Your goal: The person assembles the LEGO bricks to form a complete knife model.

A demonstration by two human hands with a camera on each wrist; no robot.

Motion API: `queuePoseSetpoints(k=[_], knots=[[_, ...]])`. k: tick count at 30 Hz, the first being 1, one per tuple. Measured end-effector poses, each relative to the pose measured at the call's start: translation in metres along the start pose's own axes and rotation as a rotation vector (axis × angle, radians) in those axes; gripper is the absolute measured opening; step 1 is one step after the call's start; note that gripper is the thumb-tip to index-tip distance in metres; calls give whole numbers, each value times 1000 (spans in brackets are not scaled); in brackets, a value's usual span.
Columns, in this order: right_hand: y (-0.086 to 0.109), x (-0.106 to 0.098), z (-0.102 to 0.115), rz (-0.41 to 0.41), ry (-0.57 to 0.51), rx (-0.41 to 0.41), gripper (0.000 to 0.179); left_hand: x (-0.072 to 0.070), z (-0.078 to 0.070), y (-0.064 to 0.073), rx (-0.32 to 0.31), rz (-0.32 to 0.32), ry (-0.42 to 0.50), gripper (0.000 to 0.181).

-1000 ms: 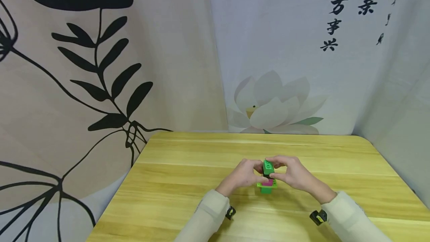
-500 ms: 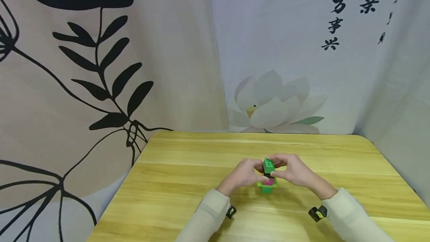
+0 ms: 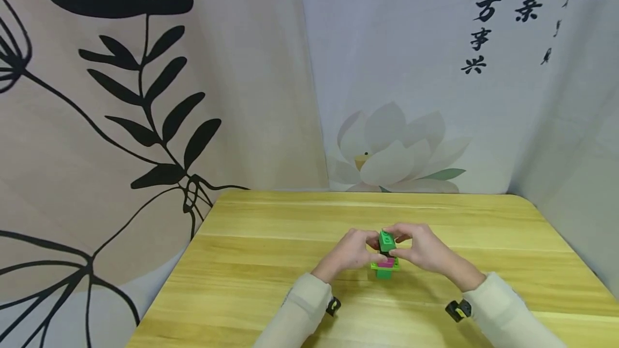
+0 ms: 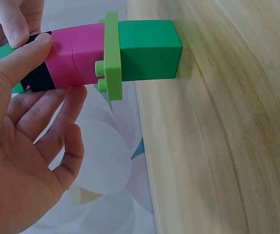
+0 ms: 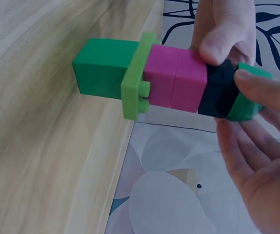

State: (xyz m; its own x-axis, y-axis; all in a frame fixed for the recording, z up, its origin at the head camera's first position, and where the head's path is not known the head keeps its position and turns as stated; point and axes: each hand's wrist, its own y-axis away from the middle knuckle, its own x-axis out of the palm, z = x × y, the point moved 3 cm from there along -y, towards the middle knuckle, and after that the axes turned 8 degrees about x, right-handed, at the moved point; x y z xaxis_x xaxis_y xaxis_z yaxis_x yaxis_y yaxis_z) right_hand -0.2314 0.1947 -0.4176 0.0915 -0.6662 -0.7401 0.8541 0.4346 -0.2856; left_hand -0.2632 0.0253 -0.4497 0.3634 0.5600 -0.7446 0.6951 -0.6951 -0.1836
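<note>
A tower of toy building bricks stands upright on the wooden table, in front of me in the head view. From the bottom it runs a green brick (image 4: 150,51), a lime-green plate (image 4: 113,58) with studs, two pink bricks (image 5: 174,78), a black brick (image 5: 217,92) and a green top brick (image 3: 386,240) with a sloped side. My left hand (image 3: 352,251) grips the upper tower, its thumb over the black brick by the pink. From the other side, my right hand (image 3: 425,249) pinches the top green brick, its thumb near the seam with the black one.
The wooden table (image 3: 261,262) carries the tower near its middle. Behind it hangs a light curtain (image 3: 261,95) printed with dark leaves, a lotus and written characters. A small black device (image 3: 458,310) sits at the right cuff, another (image 3: 333,306) at the left.
</note>
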Motion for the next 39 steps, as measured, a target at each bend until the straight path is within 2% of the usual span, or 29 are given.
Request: queuePoseSetpoints(k=[8, 12, 18, 29, 39], knots=[[5, 2, 3, -59, 30, -87, 44, 0, 0, 0, -9, 6, -14, 23], [5, 2, 4, -57, 36, -88, 43, 0, 0, 0, -6, 16, -17, 23], [-1, 2, 5, -32, 59, -51, 43, 0, 1, -1, 5, 21, -10, 24], [-5, -3, 3, 35, 30, 42, 38, -3, -2, -1, 6, 23, -1, 23], [-7, -2, -2, 99, -140, 116, 33, -1, 0, -2, -3, 17, 3, 21]])
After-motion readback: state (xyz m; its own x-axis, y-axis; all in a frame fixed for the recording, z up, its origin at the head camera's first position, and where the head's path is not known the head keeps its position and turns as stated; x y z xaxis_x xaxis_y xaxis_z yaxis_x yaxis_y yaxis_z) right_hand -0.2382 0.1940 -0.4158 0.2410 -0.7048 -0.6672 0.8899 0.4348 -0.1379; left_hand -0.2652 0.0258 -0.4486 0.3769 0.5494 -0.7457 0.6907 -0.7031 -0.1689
